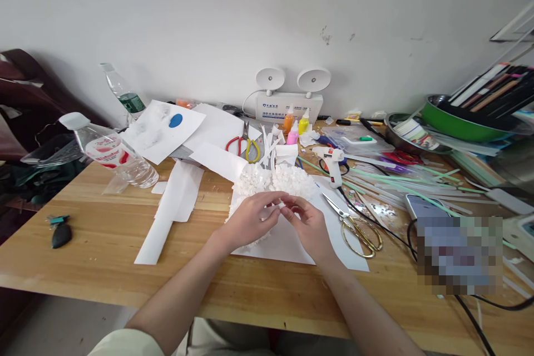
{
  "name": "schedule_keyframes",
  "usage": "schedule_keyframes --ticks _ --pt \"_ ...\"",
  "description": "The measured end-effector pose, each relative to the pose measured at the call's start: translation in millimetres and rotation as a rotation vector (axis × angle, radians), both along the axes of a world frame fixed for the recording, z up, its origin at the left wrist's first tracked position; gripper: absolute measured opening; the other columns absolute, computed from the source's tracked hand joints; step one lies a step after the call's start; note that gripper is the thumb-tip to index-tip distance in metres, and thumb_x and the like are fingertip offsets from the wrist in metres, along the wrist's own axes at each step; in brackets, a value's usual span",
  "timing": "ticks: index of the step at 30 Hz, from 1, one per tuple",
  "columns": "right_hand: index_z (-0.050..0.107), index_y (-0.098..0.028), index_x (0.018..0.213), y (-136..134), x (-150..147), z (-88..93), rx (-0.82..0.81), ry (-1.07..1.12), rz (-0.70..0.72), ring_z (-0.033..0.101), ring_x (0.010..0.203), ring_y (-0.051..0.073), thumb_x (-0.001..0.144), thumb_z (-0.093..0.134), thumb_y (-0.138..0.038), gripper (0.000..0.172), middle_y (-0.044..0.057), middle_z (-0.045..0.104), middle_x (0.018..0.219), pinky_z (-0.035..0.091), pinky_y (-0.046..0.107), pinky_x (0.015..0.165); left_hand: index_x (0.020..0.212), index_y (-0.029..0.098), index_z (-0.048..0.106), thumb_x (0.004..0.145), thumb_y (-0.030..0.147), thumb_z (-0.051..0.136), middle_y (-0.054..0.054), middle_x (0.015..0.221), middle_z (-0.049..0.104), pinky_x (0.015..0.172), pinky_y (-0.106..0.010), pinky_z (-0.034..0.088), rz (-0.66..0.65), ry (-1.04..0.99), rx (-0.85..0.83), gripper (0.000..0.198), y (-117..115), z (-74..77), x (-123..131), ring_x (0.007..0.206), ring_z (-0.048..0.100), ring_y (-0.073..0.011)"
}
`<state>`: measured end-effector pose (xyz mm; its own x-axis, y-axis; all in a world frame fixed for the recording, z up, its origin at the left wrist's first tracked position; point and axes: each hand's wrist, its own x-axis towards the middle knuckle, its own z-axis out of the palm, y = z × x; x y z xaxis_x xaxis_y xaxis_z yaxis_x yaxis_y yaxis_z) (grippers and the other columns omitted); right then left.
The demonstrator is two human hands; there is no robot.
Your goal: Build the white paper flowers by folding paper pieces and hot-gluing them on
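My left hand and my right hand meet over a white sheet of paper, fingertips pinched together. Between them is a small white piece of paper, partly covered by the fingers. Just beyond the hands lie fluffy heaps of small crumpled white paper bits, spreading under the left hand too. Gold-handled scissors rest with blades apart at the sheet's right edge. A white glue gun stands behind them, its black cord running right.
Red-and-yellow-handled pliers lie on papers at the back. Paint bottles stand before a white emergency light. A water bottle leans at left near a paper strip. A phone, bowls and thin sticks crowd the right.
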<state>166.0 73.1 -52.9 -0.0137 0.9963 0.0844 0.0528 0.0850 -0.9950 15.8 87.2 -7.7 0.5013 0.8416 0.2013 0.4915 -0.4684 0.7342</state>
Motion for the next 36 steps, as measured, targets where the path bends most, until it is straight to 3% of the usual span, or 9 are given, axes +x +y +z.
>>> schedule_keyframes --ticks 6,11,15,18,27,36 --pt "0.065 -0.023 0.083 -1.3 0.6 1.7 0.129 -0.095 -0.038 0.053 0.08 0.017 0.075 0.059 -0.028 0.012 0.003 0.061 0.083 0.043 0.033 0.074 0.12 0.022 0.043 0.079 0.014 0.042 -0.005 0.102 0.062 0.08 -0.032 0.042 -0.012 0.16 0.127 0.041 -0.5 -3.0 -0.5 0.09 0.056 -0.0173" --pt "0.06 -0.022 0.076 -1.8 0.4 2.9 0.12 -0.09 -0.058 0.053 0.079 0.017 0.075 0.058 -0.03 0.009 0.002 0.059 0.08 0.041 0.031 0.072 0.118 0.021 0.045 0.079 0.02 0.047 -0.003 0.098 0.064 0.082 -0.032 0.04 0.047 0.121 0.141 0.04 -0.7 -1.4 0.1 0.091 0.056 -0.0174" --pt "0.057 -0.02 0.079 -1.0 1.6 1.8 0.011 -0.011 -0.036 0.053 0.077 0.017 0.075 0.057 -0.034 0.015 0.003 0.058 0.079 0.043 0.031 0.073 0.093 0.02 0.06 0.081 0.027 0.047 -0.002 0.086 0.066 0.079 -0.031 0.04 0.076 0.089 0.082 0.02 1.3 0.3 -0.9 0.08 0.058 -0.016" --pt "0.057 -0.02 0.079 -0.6 2.2 2.4 -0.009 0.04 -0.021 0.053 0.074 0.015 0.074 0.058 -0.034 0.015 0.002 0.056 0.076 0.043 0.029 0.071 0.079 0.018 0.061 0.081 0.026 0.045 -0.001 0.078 0.065 0.073 -0.028 0.041 0.1 0.047 0.043 0.017 3.4 0.2 -2.0 0.072 0.057 -0.0138" --pt "0.058 -0.021 0.075 -2.5 1.7 4.7 0.014 0.061 0.077 0.053 0.077 0.016 0.075 0.057 -0.033 0.012 0.002 0.057 0.077 0.043 0.031 0.075 0.083 0.018 0.059 0.081 0.026 0.046 -0.001 0.077 0.065 0.07 -0.026 0.042 0.094 -0.002 0.018 0.016 4.4 -6.7 -0.3 0.072 0.057 -0.0132" --pt "0.06 -0.02 0.075 -2.1 0.0 4.1 0.032 -0.012 -0.056 0.049 0.068 0.015 0.072 0.06 -0.033 0.013 0.001 0.056 0.069 0.042 0.031 0.068 0.09 0.018 0.059 0.084 0.021 0.04 -0.003 0.082 0.064 0.071 -0.026 0.042 0.032 0.016 0.05 0.02 3.7 -6.3 0.3 0.076 0.055 -0.0139"
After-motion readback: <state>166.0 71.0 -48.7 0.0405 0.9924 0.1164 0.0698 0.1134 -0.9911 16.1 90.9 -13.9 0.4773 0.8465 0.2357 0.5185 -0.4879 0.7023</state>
